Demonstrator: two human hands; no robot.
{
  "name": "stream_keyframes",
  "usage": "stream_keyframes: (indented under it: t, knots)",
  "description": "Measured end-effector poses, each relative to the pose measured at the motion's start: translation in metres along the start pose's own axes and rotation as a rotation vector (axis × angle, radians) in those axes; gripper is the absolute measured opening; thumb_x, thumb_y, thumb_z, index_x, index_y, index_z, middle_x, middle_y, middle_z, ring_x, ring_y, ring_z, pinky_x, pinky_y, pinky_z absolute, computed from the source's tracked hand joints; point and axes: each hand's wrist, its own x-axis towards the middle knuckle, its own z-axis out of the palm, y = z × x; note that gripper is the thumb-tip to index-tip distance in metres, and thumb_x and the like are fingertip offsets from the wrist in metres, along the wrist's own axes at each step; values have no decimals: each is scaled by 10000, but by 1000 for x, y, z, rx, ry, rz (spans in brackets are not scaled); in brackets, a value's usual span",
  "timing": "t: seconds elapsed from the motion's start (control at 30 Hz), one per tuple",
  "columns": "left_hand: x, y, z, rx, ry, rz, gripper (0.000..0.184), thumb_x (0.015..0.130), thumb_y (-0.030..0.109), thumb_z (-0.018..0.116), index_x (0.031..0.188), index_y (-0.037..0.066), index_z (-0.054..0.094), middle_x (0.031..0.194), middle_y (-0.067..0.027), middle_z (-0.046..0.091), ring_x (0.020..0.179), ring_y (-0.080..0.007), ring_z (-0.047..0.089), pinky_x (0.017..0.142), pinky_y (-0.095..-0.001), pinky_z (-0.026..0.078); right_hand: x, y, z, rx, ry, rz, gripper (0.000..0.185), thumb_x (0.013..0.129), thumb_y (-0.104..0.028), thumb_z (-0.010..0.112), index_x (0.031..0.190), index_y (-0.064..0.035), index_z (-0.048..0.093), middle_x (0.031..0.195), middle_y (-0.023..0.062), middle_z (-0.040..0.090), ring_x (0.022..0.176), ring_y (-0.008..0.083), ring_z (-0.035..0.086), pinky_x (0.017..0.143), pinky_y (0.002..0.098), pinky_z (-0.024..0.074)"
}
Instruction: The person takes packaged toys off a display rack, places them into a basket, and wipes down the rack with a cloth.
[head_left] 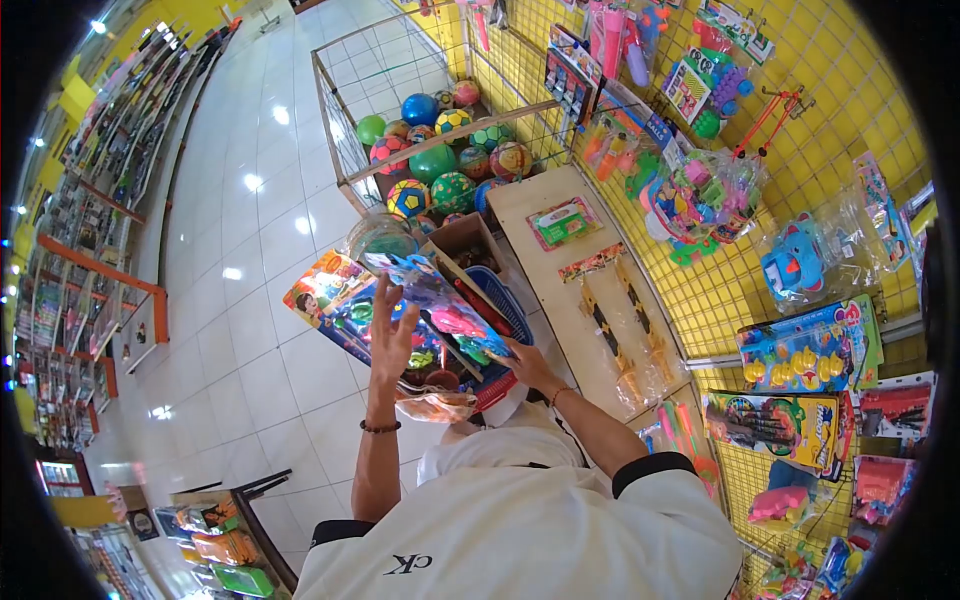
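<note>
Looks like the step in hand is sorting through bagged toys, at least that's my read. The right hand [535,370] is pinched on the near right edge of a clear toy pack [458,322] with pink and blue pieces, tilted over the blue basket [512,300]. The left hand [393,340] has its fingers spread in front of a colorful carded toy pack [325,288] on the left; can't tell if it's touching. Cardboard box [468,238] just beyond, bagged toy swords [603,325] on the low bench [532,200] to the right. I'd say the next move calls for keeping that right pinch firm while the left fingers separate the packs.
</note>
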Motion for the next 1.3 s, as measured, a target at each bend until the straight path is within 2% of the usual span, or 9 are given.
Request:
stream_keyframes:
  t: [0.1,0.33,0.5,0.6,0.8,1.0,1.13,1.23,1.3]
  knots:
    - [-3,0,15,54,-26,23,757,849,360,610,1436,85,218,1362,-254,353,1240,-312,401,889,-410,467,10,19,10,-92,5,-73,424,807,-119,613,1219,-106,516,1000,146,628,911,336,586,771,414,471]
    - [-4,-14,24,315,8,73,736,830,339,647,1401,57,278,1365,-210,319,1218,-341,402,893,-442,462,25,25,15,-243,29,-71,385,763,-99,626,1139,-63,549,895,134,608,867,318,558,804,424,451]
    - [-3,-26,22,485,32,160,734,820,330,651,1386,29,293,1350,-246,333,1228,-390,381,990,-461,366,34,39,30,-276,105,-86,415,772,-41,612,1166,27,503,968,176,603,940,349,558,800,431,456]
    - [-6,-20,25,506,46,173,736,812,317,655,1380,16,295,1343,-263,339,1232,-410,369,1022,-459,322,38,41,35,-265,106,1,421,759,-34,599,1167,-9,498,904,193,604,901,358,574,802,431,460]
    - [-13,-13,29,511,11,236,735,792,265,677,1375,10,308,1334,-269,352,1235,-408,370,1013,-454,341,37,55,48,-251,124,119,412,778,-15,571,1174,40,467,892,257,604,868,413,582,764,485,468]
    - [-17,-28,34,548,-66,265,719,800,254,668,1383,32,312,1354,-249,349,1240,-398,369,1010,-448,345,35,66,48,-248,-9,303,435,773,-12,553,1185,5,413,885,288,600,870,437,584,751,529,463]
    - [-16,-34,35,564,-71,315,715,800,246,664,1388,45,312,1346,-245,359,1227,-395,386,996,-445,364,26,85,49,-248,-31,279,449,777,-32,567,1197,-10,410,903,281,603,871,441,581,752,528,462]
    - [-18,-34,38,608,-87,306,715,793,245,667,1386,53,316,1340,-239,370,1205,-396,411,962,-447,400,12,78,39,-247,94,204,467,775,-46,586,1210,-27,417,908,260,612,867,434,588,729,507,477]
    - [-21,-34,40,624,-66,307,691,793,246,665,1376,65,341,1323,-236,393,1180,-397,437,922,-443,435,0,75,32,-201,152,200,465,772,-50,592,1212,-52,444,932,235,621,887,372,613,732,452,495]
